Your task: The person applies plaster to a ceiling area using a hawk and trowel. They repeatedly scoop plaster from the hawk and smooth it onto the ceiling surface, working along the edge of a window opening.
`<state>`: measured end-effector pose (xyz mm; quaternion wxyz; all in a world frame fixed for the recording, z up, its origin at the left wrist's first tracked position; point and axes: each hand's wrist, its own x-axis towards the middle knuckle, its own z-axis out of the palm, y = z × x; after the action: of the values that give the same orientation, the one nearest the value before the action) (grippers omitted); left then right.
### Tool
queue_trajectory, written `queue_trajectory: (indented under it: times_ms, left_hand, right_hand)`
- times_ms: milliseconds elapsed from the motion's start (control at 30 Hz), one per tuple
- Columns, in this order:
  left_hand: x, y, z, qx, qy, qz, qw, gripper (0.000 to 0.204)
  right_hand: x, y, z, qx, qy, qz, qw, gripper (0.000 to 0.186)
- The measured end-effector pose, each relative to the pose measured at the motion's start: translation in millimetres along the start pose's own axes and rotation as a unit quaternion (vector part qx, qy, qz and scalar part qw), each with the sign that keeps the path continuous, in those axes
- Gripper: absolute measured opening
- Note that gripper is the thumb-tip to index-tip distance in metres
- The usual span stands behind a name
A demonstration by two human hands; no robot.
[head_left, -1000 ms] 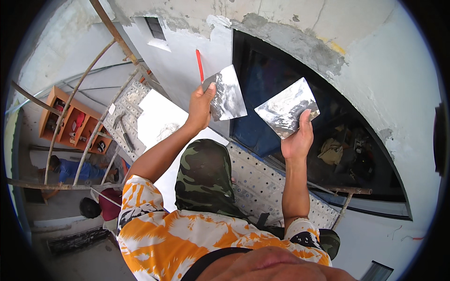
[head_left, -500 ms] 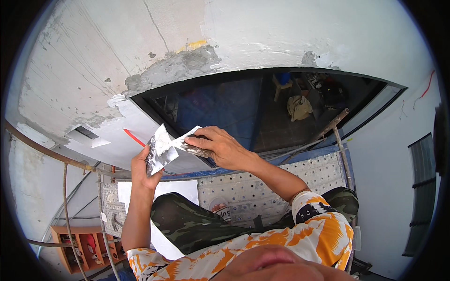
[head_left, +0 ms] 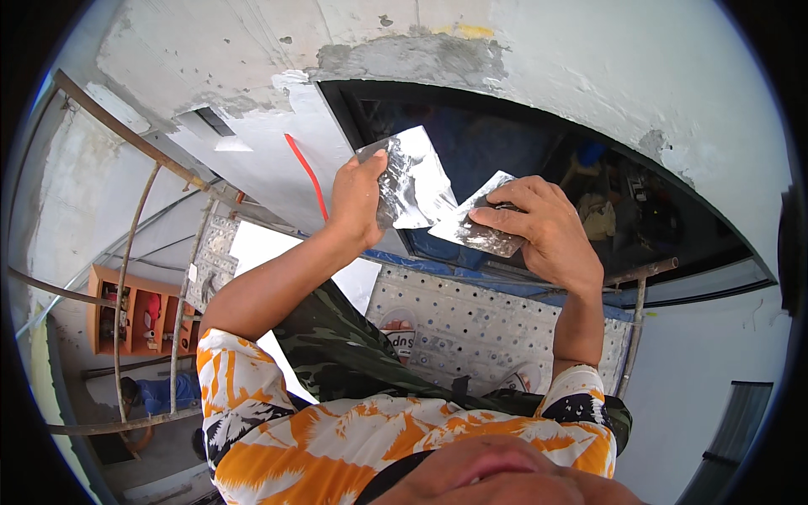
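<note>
My left hand (head_left: 357, 195) is closed on a flat metal putty knife (head_left: 411, 187), its thumb pressed over one side. White putty is smeared across the broad face of that blade. In my right hand (head_left: 557, 234) is a second putty knife (head_left: 478, 225), gripped between thumb and fingers, with white putty along its edge. The two blades meet or nearly meet at their corners; I cannot tell if they touch. Both are held up in front of the dark-framed opening (head_left: 522, 109).
Beneath me is a perforated metal scaffold platform (head_left: 471, 320), with a white sheet (head_left: 358, 282) on it. Rusty scaffold pipes (head_left: 126, 126) run along the left. A red tube (head_left: 305, 172) sticks out by the wall (head_left: 404, 63). Below left are an orange shelf (head_left: 126, 313) and a person in blue (head_left: 168, 394).
The view has shifted, bringing the person below into sight. My left knife has turned its broad face up, and my right knife has drawn back from across it to its corner.
</note>
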<state>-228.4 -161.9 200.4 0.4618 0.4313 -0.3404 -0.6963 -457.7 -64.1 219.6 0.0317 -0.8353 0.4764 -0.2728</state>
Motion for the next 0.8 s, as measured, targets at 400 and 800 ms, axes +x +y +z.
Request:
queue_trajectory:
  times_ms: [400,800]
  left_hand:
    - [26.4,-2.5,-26.0,-0.055,0.054,0.005,0.997,0.029]
    - [12.8,14.1,-35.8,-0.064,0.029,0.006,0.998,0.035]
  right_hand:
    - [-10.9,47.6,30.9,0.269,-0.022,0.01,0.963,0.034]
    - [-55.6,219.7,24.8,0.185,0.706,0.34,0.593,0.037]
